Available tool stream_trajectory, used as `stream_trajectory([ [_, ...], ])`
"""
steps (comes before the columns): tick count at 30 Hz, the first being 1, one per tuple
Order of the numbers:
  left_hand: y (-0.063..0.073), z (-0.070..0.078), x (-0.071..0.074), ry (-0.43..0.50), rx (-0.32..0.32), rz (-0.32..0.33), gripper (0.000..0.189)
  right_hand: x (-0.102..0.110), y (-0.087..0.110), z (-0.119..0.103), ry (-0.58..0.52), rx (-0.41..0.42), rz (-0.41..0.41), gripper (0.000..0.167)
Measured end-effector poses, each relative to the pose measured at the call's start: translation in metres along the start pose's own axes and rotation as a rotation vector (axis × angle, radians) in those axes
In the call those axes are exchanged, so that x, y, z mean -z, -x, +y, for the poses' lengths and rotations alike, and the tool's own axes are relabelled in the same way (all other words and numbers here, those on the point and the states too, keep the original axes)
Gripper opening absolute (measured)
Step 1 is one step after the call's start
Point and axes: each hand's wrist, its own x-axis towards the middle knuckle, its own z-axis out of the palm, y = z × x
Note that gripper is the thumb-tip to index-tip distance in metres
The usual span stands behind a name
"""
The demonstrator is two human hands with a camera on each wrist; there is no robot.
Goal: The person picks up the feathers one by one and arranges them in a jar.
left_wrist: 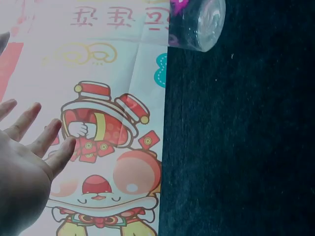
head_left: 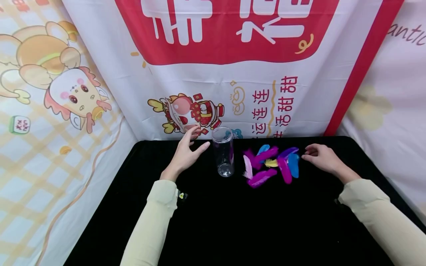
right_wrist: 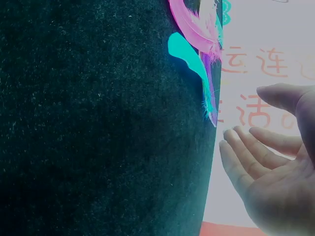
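A clear cylindrical jar stands upright near the table's back edge, its base also visible in the left wrist view. Just left of it is my left hand, fingers spread and apart from the jar. To the jar's right lies a loose cluster of feathers: magenta, pale pink, yellow, blue and purple. My right hand hovers right of the blue feather with relaxed, slightly bent fingers. In the right wrist view nothing lies between its thumb and fingers.
The table wears a black cloth. Behind it hangs a white and red printed curtain. More printed fabric hangs at the left, with a tan cord down it, and white fabric at the right.
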Motion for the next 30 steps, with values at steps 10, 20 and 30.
stream_trajectory([
  [10, 0.000, 0.006, -0.005, 0.046, 0.000, 0.002, 0.072, -0.001, 0.001, 0.003, -0.034, -0.073, -0.037, 0.049],
  [20, 0.002, 0.017, -0.010, 0.108, -0.003, -0.010, 0.073, -0.006, 0.001, 0.000, -0.149, -0.147, -0.080, 0.053],
  [30, 0.008, 0.043, -0.011, 0.151, 0.016, -0.070, 0.080, -0.014, 0.000, 0.001, -0.297, -0.213, -0.115, 0.049],
])
